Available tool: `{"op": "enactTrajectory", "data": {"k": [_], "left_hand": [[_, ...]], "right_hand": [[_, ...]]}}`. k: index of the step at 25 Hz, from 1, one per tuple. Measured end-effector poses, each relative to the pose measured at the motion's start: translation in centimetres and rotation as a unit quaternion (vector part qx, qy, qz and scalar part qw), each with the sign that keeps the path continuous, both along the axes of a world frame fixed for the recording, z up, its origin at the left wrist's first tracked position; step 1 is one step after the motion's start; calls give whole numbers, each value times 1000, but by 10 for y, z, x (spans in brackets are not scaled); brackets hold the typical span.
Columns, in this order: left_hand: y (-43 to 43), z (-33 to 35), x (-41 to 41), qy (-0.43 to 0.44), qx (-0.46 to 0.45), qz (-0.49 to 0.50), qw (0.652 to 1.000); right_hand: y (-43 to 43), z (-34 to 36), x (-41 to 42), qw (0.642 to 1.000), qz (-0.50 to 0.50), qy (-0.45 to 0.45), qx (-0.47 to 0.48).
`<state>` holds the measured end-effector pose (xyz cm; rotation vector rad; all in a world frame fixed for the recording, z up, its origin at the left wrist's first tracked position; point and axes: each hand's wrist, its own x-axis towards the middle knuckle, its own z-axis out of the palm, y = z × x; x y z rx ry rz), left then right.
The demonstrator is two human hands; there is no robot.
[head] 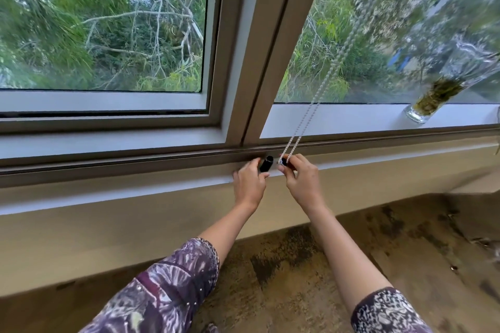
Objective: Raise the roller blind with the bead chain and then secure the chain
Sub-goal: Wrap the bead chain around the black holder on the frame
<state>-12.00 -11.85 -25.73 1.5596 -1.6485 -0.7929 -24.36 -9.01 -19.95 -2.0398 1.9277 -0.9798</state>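
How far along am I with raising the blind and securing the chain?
Raising looks done: no blind fabric covers either window pane. In hand: your right hand holds the bottom loop of the white bead chain around a small black piece, while your left hand grips a black cylindrical holder at the sill. Left: joining them to fix the chain.

Left window pane (102,21): shows green brush and bare grey branches outside.
Right window pane (392,30): shows more foliage, blurred toward the right edge.
Window frame (259,62): a beige post stands between the two panes, with a dark seam along its length.
Sill (351,119): pale, running beneath the right pane.
Glass vase (430,100): clear, standing on the sill at the right, holding green-yellow plant matter.
Floor (311,278): mottled brown with dark blotches, below the wall.
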Motion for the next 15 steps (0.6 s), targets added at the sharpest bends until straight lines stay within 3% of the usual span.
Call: {"op": "enactTrajectory", "data": {"k": [15], "left_hand": [[-13, -7, -13, 60, -15, 24, 998]], "right_hand": [[-11, -8, -12, 1000, 10, 7, -27]]}}
